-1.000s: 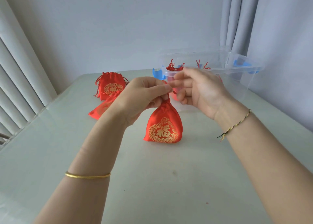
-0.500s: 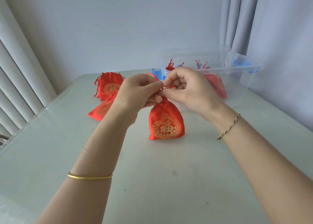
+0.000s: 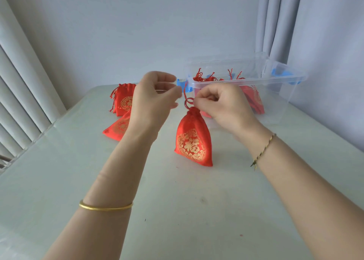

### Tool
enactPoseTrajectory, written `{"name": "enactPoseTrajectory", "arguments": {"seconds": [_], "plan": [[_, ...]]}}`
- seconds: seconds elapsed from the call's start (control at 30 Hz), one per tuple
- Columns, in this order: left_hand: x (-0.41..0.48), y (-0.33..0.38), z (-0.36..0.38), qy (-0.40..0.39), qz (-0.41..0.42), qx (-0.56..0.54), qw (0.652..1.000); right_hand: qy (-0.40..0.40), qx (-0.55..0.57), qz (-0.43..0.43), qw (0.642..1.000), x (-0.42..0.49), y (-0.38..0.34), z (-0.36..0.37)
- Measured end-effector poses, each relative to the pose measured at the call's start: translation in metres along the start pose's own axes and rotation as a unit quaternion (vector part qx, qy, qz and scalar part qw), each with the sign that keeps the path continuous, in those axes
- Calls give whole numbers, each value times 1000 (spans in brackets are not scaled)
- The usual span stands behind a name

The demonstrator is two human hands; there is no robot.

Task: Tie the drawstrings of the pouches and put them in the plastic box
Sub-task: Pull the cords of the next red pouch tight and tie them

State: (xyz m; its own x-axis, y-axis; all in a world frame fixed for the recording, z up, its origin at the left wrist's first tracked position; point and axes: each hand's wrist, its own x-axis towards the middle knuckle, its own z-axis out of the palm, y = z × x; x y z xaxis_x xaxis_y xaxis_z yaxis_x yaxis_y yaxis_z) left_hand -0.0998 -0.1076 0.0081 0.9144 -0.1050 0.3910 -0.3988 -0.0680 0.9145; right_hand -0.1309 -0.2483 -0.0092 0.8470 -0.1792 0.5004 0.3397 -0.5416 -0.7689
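Left (image 3: pixel 155 100) withdrew; right (image 3: pixel 218 104) pinches drawstring (image 3: pixel 185 96); three pouches (image 3: pixel 194 141) outside

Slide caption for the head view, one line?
Right hand pinches the drawstring above a standing red pouch, left hand alongside; plastic box with pouches behind.

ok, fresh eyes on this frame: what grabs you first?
A red pouch with gold embroidery stands upright mid-table, the right hand pinching its drawstring at the neck. The left hand is close beside it; whether it holds cord is unclear. Behind sits a clear plastic box holding other pouches, and two more pouches wait far left.
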Motion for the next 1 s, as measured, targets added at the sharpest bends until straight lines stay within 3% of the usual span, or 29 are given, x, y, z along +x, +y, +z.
{"name": "enactPoseTrajectory", "arguments": {"seconds": [0.1,0.23,0.37,0.53,0.63,0.7,0.77,0.9,1.0], "plan": [[-2,6,-2,-6,57,33,998,8,149,135,979,1,1,-2],[-9,10,3,-68,149,181,970,-24,289,241,926,2,-1,-6],[-9,4,7,-54,163,259,950,-53,350,259,899,2,-1,-8],[-8,0,7,-62,144,274,949,-80,359,245,897,1,-1,-9],[-6,-2,6,-64,148,281,946,-81,332,221,914,2,2,-10],[-4,-3,3,-63,150,283,945,-37,207,172,962,4,6,-15],[0,-6,1,-63,139,292,944,16,100,117,988,7,12,-24],[1,-14,2,-80,132,314,937,28,64,109,992,8,26,-29],[-1,-20,5,-107,81,296,946,4,-1,115,993,4,32,-20]]}}
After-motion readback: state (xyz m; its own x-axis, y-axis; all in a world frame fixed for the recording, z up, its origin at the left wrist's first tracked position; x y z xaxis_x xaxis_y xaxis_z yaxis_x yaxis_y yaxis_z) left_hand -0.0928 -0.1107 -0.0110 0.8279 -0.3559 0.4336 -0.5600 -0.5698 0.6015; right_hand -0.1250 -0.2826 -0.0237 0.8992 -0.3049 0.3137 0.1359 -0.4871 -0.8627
